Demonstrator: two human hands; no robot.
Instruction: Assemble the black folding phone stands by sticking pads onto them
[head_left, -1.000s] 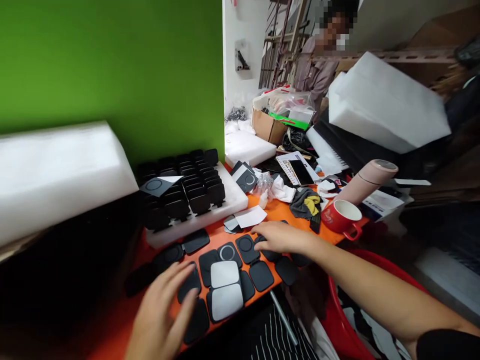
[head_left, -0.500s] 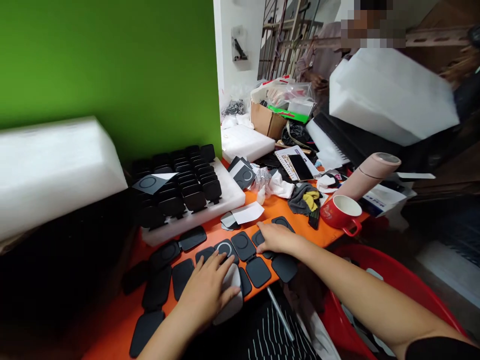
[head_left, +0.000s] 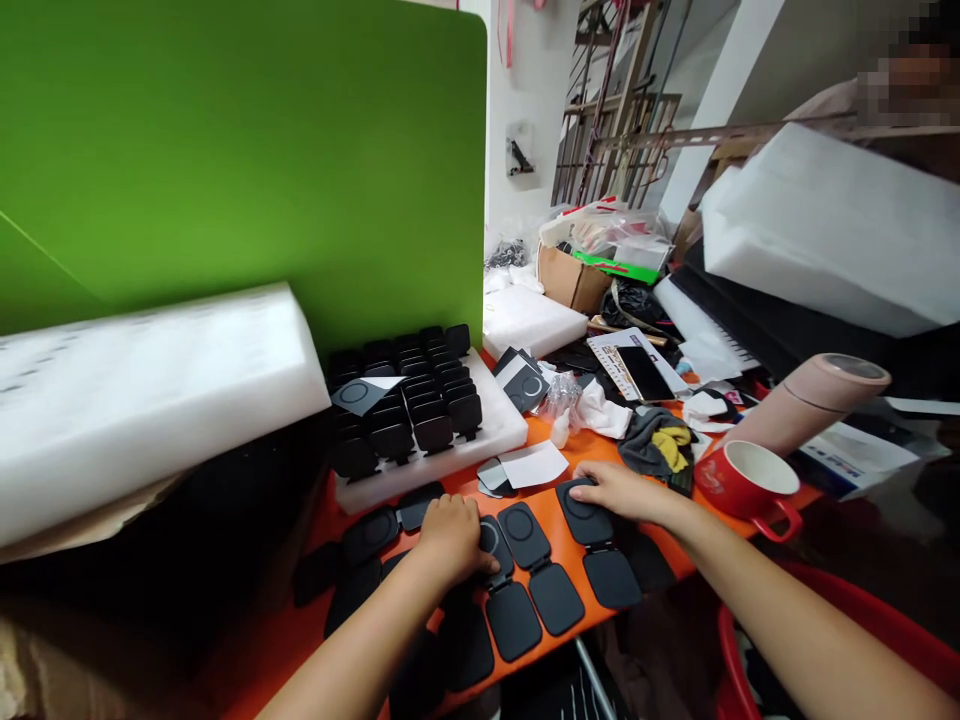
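Observation:
Black folding wireless chargers, each two hinged square pads, lie unfolded in a row on the orange table [head_left: 553,540]. My left hand [head_left: 448,535] is closed, with fingers curled at the edge of a charger with a pale ring [head_left: 496,548]; its thumb rests on that pad. My right hand [head_left: 622,490] pinches the upper pad of another charger [head_left: 586,520], thumb on top and fingers at its far side. Between my hands lies a charger with a dark ring [head_left: 526,535]. More chargers sit left of my left hand, partly hidden by my forearm.
A white foam tray [head_left: 499,425] holds rows of upright black pads. Behind it stands a green panel [head_left: 390,180]. A red mug [head_left: 746,485], a pink flask [head_left: 817,405] and cloths [head_left: 649,440] are at right. A red tub [head_left: 731,650] stands below; a person is behind the foam block [head_left: 832,220].
The view has shifted, so the scene sits lower and further right. My left hand, spread before, has closed over the ringed charger. My right hand now grips a charger by its upper pad.

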